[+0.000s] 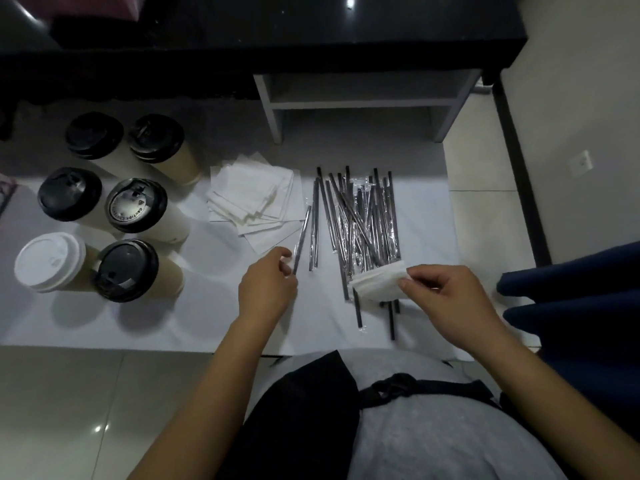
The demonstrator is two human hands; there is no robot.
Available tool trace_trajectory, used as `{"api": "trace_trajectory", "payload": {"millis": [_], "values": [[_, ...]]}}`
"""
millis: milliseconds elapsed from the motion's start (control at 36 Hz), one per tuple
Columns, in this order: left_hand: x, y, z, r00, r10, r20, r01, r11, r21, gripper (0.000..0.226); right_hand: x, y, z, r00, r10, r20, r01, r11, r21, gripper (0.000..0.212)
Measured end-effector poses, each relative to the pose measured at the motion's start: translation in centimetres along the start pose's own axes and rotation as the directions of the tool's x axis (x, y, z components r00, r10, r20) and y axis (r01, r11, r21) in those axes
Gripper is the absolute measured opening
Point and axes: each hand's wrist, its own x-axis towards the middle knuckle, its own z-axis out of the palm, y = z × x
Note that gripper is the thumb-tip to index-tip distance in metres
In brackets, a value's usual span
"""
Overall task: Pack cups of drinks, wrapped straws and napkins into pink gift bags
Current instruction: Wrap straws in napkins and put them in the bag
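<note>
My left hand (268,284) pinches the near end of one wrapped black straw (302,233), which slants up and away over the white table (173,323). My right hand (446,296) pinches a folded white napkin (375,284) above the near end of the pile of wrapped straws (360,220). A loose stack of white napkins (254,199) lies in the middle of the table. Several lidded paper cups stand at the left, among them a white-lidded cup (48,261) and a black-lidded cup (126,270). No pink bag is in view.
A black counter (277,29) with a grey shelf unit (360,98) runs along the far side. Dark blue cloth (571,299) lies at the right edge of the table. Tiled floor shows on the near left and far right.
</note>
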Motion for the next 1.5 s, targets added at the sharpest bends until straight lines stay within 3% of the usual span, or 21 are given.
{"api": "trace_trajectory", "payload": {"millis": [83,222,389,472,694,1083,1222,1306,1500], "values": [[0.2,0.3,-0.1,1.000,-0.021,-0.009,0.021,0.999,0.036,0.038,-0.6,0.2,0.1,1.000,0.007,0.019,-0.005,0.996,-0.093,0.016],[1.1,0.8,-0.5,0.998,-0.054,0.029,0.051,0.994,0.097,0.025,-0.9,0.3,0.2,1.000,0.023,-0.016,-0.025,0.995,-0.096,0.014],[1.8,1.8,-0.5,0.999,-0.039,0.025,0.042,0.992,-0.121,0.020,-1.7,0.6,-0.1,0.997,0.015,-0.082,-0.014,1.000,0.015,0.012],[2.3,3.0,-0.2,1.000,0.000,0.027,0.004,0.989,-0.146,0.020,-2.0,0.7,-0.3,0.994,-0.005,-0.109,0.013,0.998,0.069,0.015],[4.2,5.3,0.6,0.998,0.043,0.052,-0.046,0.998,0.053,0.039,-2.5,0.9,-1.1,0.984,-0.018,-0.179,0.038,0.993,0.108,0.008],[4.6,6.9,1.2,0.999,-0.013,0.053,0.004,0.986,0.164,0.044,-2.8,1.2,-3.5,0.977,0.004,-0.214,0.035,0.983,0.179,0.009],[4.1,6.2,0.8,0.994,-0.088,0.058,0.069,0.959,0.275,0.035,-2.6,1.2,-4.1,0.974,0.005,-0.228,0.047,0.975,0.219,0.011],[3.5,5.7,0.5,0.993,-0.112,0.032,0.094,0.936,0.340,0.027,-2.3,1.3,-4.5,0.972,-0.037,-0.231,0.094,0.965,0.243,0.024],[2.6,5.2,-0.2,0.977,-0.207,0.049,0.195,0.963,0.186,0.015,-1.3,1.1,-4.7,0.977,-0.101,-0.188,0.152,0.948,0.280,0.033]]}}
